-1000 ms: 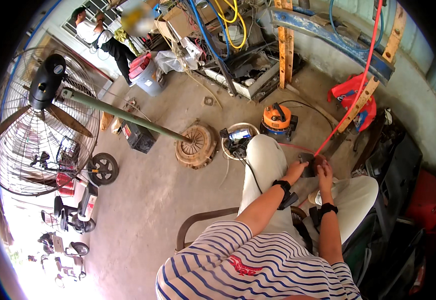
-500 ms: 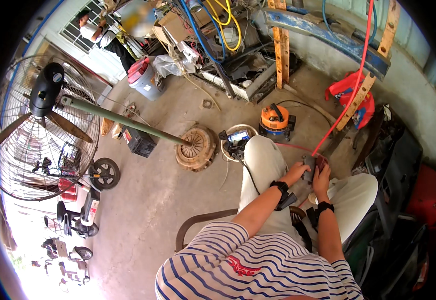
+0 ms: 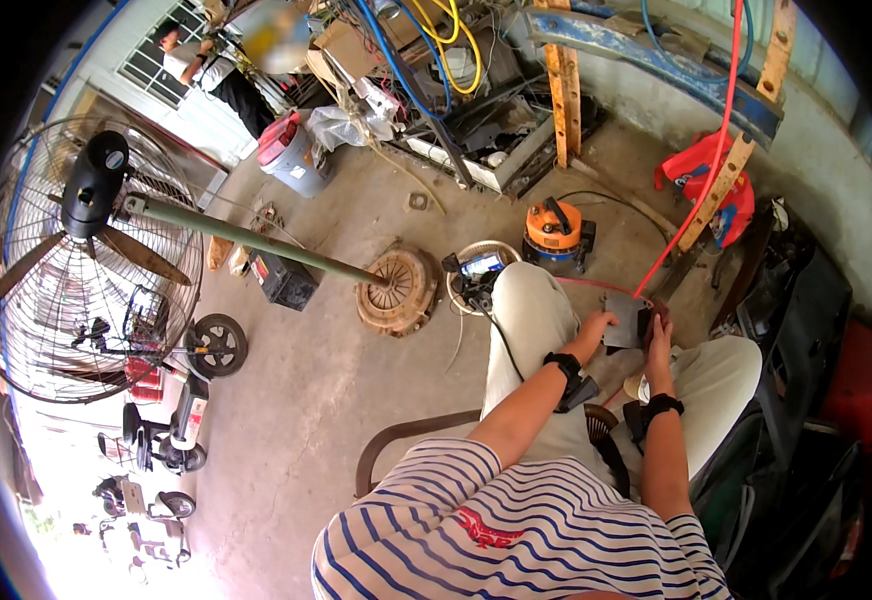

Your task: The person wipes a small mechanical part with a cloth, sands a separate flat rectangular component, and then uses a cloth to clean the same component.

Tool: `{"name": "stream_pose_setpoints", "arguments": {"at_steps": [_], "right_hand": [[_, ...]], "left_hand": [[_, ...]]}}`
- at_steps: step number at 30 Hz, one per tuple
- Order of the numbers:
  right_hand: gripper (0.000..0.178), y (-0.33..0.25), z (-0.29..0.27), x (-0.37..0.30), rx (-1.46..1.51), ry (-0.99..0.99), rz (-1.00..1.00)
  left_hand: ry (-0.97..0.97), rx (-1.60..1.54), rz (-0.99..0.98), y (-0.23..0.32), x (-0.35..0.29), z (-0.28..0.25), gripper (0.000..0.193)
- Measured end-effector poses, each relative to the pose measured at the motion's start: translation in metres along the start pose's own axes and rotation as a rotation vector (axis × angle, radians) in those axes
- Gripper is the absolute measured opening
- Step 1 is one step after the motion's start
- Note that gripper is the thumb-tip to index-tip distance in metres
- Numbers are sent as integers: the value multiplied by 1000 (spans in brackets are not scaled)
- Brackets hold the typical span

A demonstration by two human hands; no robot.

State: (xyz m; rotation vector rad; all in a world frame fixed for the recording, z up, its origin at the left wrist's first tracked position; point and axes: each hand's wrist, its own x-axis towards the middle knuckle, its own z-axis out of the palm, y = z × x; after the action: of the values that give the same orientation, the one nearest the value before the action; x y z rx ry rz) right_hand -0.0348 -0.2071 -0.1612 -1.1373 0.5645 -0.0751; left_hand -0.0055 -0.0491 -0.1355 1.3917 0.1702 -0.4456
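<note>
Both my hands are between my knees. My left hand (image 3: pixel 593 334) grips the left edge of a flat grey plate (image 3: pixel 620 316), whose broad face shows. Close beside it, my right hand (image 3: pixel 659 343) is closed around a small dark reddish-brown piece (image 3: pixel 659 310) at the plate's right side. Whether the piece touches the plate I cannot tell. A thin red hose (image 3: pixel 694 215) comes down just behind the plate. Below my hands, near the right wrist, sits a small round pale object (image 3: pixel 636 387).
An orange canister machine (image 3: pixel 554 228) stands beyond my knees, with a white-rimmed basket (image 3: pixel 478 270) of tools to its left. A round rusty clutch plate (image 3: pixel 397 290) carries the pole of a large caged fan (image 3: pixel 93 185). Dark panels (image 3: pixel 791 320) lean at right. Another person (image 3: pixel 206 75) stands far left.
The grey plate has turned so that its broad face shows, and it has shifted slightly left of the dark piece. My right hand has moved slightly right. The view has shifted a little.
</note>
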Motion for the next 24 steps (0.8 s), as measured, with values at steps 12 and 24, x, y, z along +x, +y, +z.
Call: {"name": "stream_pose_setpoints", "arguments": {"at_steps": [12, 24], "right_hand": [[48, -13, 7, -18, -110, -216, -22], [73, -39, 14, -47, -48, -184, 189]], "left_hand": [[128, 301, 391, -25, 14, -17, 25], [-97, 183, 44, 12, -3, -4, 15]]}}
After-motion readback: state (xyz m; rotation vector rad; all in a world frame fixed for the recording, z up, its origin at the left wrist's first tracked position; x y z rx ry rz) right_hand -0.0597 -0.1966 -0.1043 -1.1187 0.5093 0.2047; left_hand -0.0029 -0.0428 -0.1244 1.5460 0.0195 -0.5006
